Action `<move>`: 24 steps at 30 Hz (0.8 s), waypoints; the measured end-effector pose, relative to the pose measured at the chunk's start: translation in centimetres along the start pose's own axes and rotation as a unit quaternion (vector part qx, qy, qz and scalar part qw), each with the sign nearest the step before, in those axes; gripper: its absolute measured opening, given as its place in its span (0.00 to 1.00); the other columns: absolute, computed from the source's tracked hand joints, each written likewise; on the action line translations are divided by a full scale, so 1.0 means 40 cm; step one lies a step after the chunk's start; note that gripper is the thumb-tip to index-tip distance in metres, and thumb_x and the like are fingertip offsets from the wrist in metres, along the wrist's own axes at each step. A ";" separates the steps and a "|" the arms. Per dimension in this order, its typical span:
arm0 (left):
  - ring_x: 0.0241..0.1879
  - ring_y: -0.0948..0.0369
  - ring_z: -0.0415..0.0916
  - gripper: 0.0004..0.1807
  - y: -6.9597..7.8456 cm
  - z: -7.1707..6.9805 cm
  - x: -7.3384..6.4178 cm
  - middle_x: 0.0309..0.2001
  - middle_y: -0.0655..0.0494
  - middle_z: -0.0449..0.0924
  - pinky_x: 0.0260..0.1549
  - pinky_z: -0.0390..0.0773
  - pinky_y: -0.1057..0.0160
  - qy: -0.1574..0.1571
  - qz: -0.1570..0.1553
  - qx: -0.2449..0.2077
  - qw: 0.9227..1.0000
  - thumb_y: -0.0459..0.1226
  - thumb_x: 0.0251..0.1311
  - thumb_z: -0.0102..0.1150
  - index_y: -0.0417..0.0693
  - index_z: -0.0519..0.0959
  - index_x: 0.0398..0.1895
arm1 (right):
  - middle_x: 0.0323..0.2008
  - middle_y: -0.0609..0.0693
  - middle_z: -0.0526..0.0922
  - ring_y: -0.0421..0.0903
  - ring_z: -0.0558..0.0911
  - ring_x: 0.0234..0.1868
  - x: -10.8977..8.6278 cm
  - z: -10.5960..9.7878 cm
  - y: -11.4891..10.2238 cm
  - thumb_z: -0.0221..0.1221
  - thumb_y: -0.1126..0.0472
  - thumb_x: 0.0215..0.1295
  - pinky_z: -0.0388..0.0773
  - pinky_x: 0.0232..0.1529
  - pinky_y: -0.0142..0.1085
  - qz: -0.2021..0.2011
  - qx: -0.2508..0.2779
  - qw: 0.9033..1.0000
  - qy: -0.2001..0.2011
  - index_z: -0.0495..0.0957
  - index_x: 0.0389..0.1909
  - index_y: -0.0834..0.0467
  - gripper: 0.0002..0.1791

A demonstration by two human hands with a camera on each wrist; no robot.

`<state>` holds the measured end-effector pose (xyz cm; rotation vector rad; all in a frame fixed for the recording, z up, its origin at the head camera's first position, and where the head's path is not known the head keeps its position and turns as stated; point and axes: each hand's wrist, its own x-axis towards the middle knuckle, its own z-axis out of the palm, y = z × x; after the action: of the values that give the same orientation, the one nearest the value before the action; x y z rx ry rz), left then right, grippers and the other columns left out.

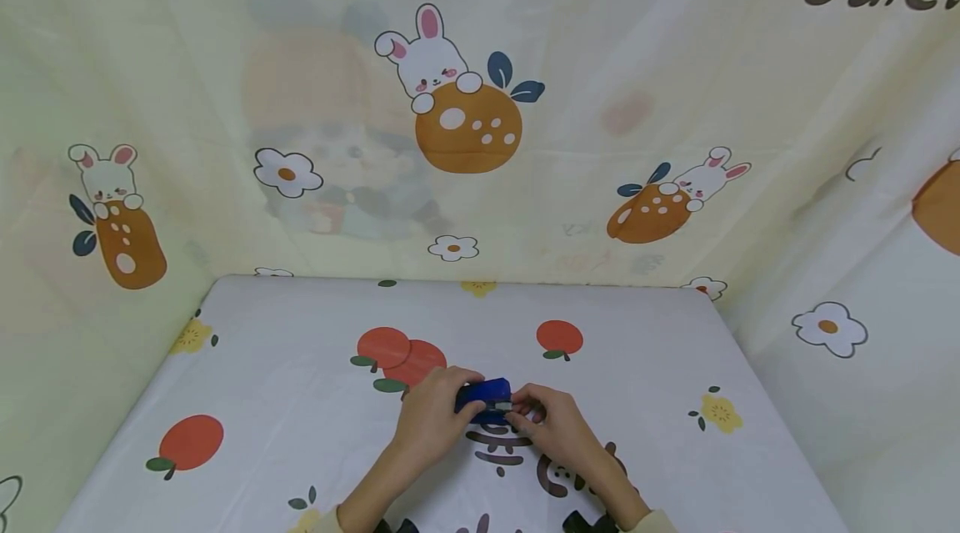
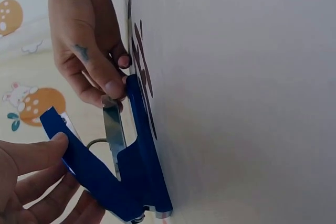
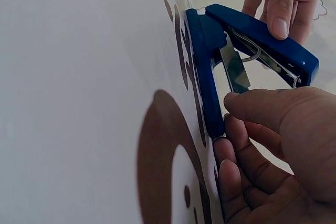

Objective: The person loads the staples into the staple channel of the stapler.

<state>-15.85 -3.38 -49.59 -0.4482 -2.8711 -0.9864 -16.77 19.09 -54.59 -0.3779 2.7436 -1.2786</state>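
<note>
A blue stapler (image 1: 483,393) stands on the table, its lid (image 2: 86,166) swung up from the base (image 3: 206,85). Between lid and base lies the metal staple tray (image 2: 112,121), with a curved wire beside it. My left hand (image 1: 433,416) pinches the raised lid between thumb and fingers. At the stapler's front end, my right hand (image 1: 557,426) has its thumb and fingertips pinched at the tip of the tray, other fingers curled by the base. Whether any staples sit in the tray is hidden by the angle and fingers.
The stapler is on a white tablecloth (image 1: 300,366) printed with fruit and flowers. A pale curtain (image 1: 562,208) with rabbit prints hangs behind the table and at both sides. Dark objects (image 1: 588,522) show at the bottom edge near the wrists.
</note>
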 end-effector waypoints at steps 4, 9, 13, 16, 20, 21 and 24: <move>0.52 0.55 0.84 0.18 0.001 0.003 0.003 0.50 0.54 0.91 0.47 0.87 0.51 -0.003 -0.002 0.002 1.000 0.45 0.63 0.75 0.53 0.88 0.54 | 0.34 0.43 0.87 0.35 0.78 0.32 0.001 -0.002 0.001 0.72 0.58 0.67 0.77 0.33 0.26 -0.002 0.001 1.000 0.001 0.86 0.41 0.51 0.05; 0.50 0.56 0.84 0.17 0.002 0.006 0.007 0.49 0.56 0.91 0.44 0.86 0.53 -0.003 0.000 0.008 1.000 0.45 0.62 0.77 0.54 0.89 0.52 | 0.33 0.43 0.87 0.35 0.78 0.32 0.002 -0.002 0.000 0.72 0.58 0.67 0.78 0.33 0.26 -0.004 -0.001 1.000 0.001 0.86 0.40 0.51 0.05; 0.49 0.57 0.84 0.17 0.003 0.009 0.007 0.47 0.56 0.92 0.42 0.86 0.55 0.002 0.006 0.015 1.000 0.46 0.61 0.77 0.54 0.89 0.51 | 0.33 0.43 0.87 0.34 0.77 0.31 0.001 -0.002 0.001 0.72 0.59 0.67 0.77 0.33 0.26 -0.007 -0.002 1.000 0.001 0.86 0.40 0.51 0.05; 0.48 0.57 0.84 0.16 0.004 0.011 0.008 0.47 0.57 0.92 0.42 0.86 0.56 0.005 0.010 0.021 1.000 0.46 0.61 0.77 0.55 0.90 0.51 | 0.33 0.43 0.87 0.34 0.77 0.31 0.000 -0.003 0.002 0.72 0.59 0.67 0.77 0.32 0.26 -0.010 -0.003 1.000 0.002 0.85 0.40 0.51 0.05; 0.49 0.57 0.85 0.16 0.003 0.016 0.009 0.47 0.57 0.92 0.43 0.87 0.55 0.008 0.015 0.027 0.999 0.47 0.61 0.77 0.55 0.90 0.50 | 0.33 0.43 0.87 0.34 0.77 0.31 0.000 -0.004 0.002 0.72 0.59 0.67 0.77 0.32 0.26 -0.012 -0.001 1.000 0.001 0.85 0.40 0.50 0.05; 0.49 0.57 0.85 0.16 0.003 0.017 0.009 0.47 0.57 0.92 0.43 0.87 0.55 0.008 0.015 0.029 0.999 0.47 0.61 0.77 0.56 0.90 0.50 | 0.33 0.43 0.87 0.34 0.78 0.31 0.000 -0.004 0.003 0.72 0.59 0.67 0.77 0.32 0.26 -0.012 0.000 1.000 0.000 0.85 0.40 0.51 0.05; 0.49 0.57 0.85 0.16 0.002 0.021 0.010 0.47 0.58 0.92 0.42 0.87 0.55 0.008 0.015 0.031 0.999 0.47 0.60 0.78 0.56 0.90 0.50 | 0.33 0.43 0.87 0.34 0.78 0.31 0.000 -0.005 0.003 0.72 0.59 0.67 0.77 0.32 0.26 -0.012 0.000 1.000 -0.001 0.85 0.40 0.51 0.05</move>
<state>-16.18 -2.69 -50.13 -0.4756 -2.8624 -0.8888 -16.84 19.29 -54.56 -0.4141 2.7443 -1.2840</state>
